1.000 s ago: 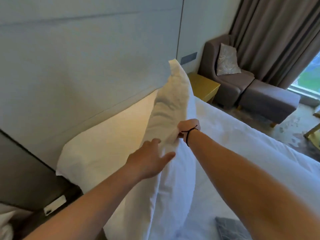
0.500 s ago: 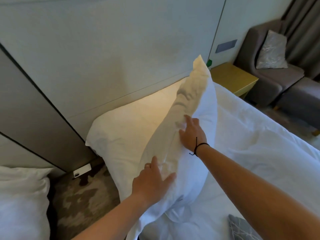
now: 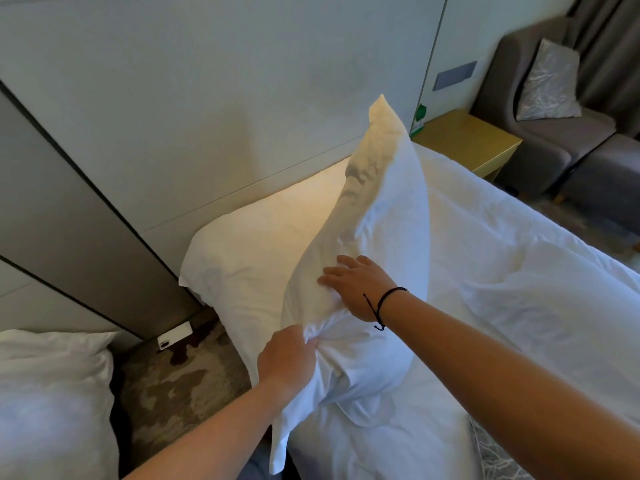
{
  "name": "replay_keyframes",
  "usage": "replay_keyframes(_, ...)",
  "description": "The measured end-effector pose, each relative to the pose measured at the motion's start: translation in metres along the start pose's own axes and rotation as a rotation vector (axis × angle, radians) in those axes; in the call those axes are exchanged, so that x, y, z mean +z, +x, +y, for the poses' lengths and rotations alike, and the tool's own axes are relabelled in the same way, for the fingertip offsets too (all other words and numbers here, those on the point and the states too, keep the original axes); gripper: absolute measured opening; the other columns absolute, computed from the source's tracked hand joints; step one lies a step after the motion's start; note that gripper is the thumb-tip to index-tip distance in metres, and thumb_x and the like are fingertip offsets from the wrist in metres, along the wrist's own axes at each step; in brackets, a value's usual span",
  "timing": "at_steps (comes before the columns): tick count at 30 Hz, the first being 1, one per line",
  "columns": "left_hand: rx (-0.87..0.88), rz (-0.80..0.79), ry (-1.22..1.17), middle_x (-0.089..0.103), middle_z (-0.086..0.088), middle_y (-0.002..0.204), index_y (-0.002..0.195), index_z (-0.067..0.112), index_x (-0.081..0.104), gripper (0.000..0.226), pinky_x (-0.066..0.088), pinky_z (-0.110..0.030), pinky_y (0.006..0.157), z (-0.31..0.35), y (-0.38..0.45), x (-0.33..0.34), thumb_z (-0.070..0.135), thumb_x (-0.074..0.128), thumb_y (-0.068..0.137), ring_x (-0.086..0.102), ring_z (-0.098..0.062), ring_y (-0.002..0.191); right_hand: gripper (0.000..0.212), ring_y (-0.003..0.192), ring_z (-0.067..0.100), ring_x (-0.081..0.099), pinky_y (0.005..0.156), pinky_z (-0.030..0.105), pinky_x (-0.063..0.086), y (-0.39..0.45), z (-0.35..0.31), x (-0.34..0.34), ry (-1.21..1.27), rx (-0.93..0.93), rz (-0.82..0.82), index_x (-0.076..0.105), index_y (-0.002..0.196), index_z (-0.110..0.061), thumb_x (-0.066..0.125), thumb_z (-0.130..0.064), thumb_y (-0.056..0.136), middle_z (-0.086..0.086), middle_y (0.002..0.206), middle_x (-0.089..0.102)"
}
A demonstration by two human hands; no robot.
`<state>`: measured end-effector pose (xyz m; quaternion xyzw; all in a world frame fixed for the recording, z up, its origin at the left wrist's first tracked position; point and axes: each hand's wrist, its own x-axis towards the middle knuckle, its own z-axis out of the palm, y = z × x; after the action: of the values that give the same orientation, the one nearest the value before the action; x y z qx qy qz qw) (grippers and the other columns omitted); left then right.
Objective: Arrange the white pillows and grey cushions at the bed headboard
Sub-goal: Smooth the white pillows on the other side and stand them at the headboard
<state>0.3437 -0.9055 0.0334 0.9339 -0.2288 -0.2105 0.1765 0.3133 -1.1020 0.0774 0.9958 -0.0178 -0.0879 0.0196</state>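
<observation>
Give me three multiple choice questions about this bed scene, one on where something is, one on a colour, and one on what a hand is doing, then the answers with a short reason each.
1. Where is the flat white pillow?
A. Against the headboard, behind the upright pillow
B. On the armchair
C. On the carpet

2. What colour is the bedside table?
A. Black
B. Yellow
C. Red

3. What is the left hand doing?
A. Hanging free of everything
B. Lying flat on the duvet
C. Gripping a bunch of the upright pillow's fabric

Answers:
1 A, it lies at the headboard with the upright pillow standing in front of it.
2 B, its top and side look yellow.
3 C, its fingers curl round gathered fabric near the pillow's lower edge, while the right hand rests open on the pillow's face.
</observation>
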Motion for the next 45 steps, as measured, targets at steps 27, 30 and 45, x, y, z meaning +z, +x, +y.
replay_keyframes(27, 0.819, 0.229, 0.576, 0.063, 0.005, 0.082, 0.074, 0.031, 0.036, 0.023, 0.026, -0.03, 0.052, -0.071, 0.295, -0.304, 0.042, 0.045, 0.093, 0.063, -0.022, 0.076, 0.056, 0.127, 0.019, 0.044, 0.102, 0.033, 0.041, 0.24, -0.042, -0.089, 0.624, 0.559, 0.265, 0.036, 0.141, -0.03, 0.048, -0.021, 0.087, -0.005, 0.144, 0.045)
replay_keyframes(30, 0.774, 0.067, 0.446, 0.059, 0.008, 0.079, 0.074, 0.032, 0.041, 0.028, 0.038, -0.031, 0.057, -0.104, 0.295, -0.292, 0.05, 0.04, 0.096, 0.06, -0.016, 0.074, 0.059, 0.129, 0.021, 0.042, 0.103, 0.037, 0.039, 0.237, -0.04, -0.074, 0.483, 0.481, 0.141, 0.035, 0.139, -0.033, 0.055, -0.022, 0.084, -0.007, 0.148, 0.039)
replay_keyframes(45, 0.495, -0.13, 0.202, 0.062, 0.014, 0.112, 0.142, 0.066, -0.007, 0.085, 0.046, -0.028, 0.064, -0.104, 0.287, -0.266, 0.098, 0.018, 0.067, 0.063, -0.009, 0.089, 0.06, 0.134, 0.017, 0.041, 0.119, 0.048, 0.004, 0.262, 0.137, -0.062, 0.084, 0.456, -0.196, 0.035, 0.144, -0.034, 0.054, -0.037, 0.087, -0.002, 0.137, 0.054)
